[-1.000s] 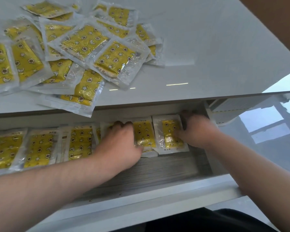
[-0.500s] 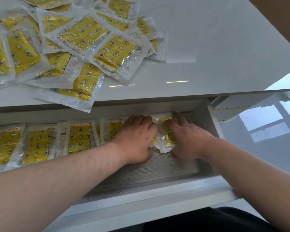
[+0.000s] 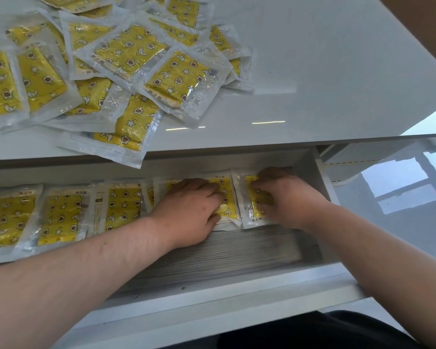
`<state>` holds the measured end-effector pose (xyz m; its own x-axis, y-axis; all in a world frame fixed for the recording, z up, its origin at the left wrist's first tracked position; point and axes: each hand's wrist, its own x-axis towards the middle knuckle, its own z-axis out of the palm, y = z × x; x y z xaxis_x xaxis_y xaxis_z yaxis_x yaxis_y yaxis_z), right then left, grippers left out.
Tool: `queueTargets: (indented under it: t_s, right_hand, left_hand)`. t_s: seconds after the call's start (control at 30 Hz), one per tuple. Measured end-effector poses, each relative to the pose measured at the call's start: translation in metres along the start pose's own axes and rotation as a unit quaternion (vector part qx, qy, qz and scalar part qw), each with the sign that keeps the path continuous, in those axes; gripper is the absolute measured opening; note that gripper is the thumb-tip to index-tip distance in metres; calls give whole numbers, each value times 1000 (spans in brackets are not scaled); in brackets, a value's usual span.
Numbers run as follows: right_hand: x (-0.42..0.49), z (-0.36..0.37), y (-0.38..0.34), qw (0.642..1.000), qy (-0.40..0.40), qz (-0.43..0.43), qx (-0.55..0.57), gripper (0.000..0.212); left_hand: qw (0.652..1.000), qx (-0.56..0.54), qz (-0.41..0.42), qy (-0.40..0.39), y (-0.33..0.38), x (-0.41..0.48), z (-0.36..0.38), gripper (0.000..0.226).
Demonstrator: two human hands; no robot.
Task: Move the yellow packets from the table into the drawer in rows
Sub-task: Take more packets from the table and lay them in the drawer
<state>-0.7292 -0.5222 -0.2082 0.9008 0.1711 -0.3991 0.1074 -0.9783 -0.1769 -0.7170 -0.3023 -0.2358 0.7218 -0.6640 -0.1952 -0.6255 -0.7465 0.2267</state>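
Parted slightly: left grip [image 3: 189, 210] and right grip [image 3: 285, 197], both flat, pressing the two end packets [image 3: 225, 197] at the drawer [image 3: 212, 298] right end | back row [image 3: 61, 212] nearly full, front rows unstarted | beyond drawer, large heap [image 3: 126, 54] remains on counter [image 3: 312, 71].

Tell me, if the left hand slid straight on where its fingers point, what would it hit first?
The left hand would probably meet the rightmost packet first, the one under the right hand; depth is unclear.
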Motion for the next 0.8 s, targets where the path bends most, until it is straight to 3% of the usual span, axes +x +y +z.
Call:
queueTargets:
  t_s: [0.57, 0.8]
  right_hand:
    - [10, 13, 10, 999, -11, 12, 51, 53]
    - [-17, -45, -24, 998, -54, 23, 2, 50]
  left_hand:
    - [1000, -3, -17, -8, 6, 9, -5, 29]
    - [998, -45, -11, -48, 25, -34, -68, 38]
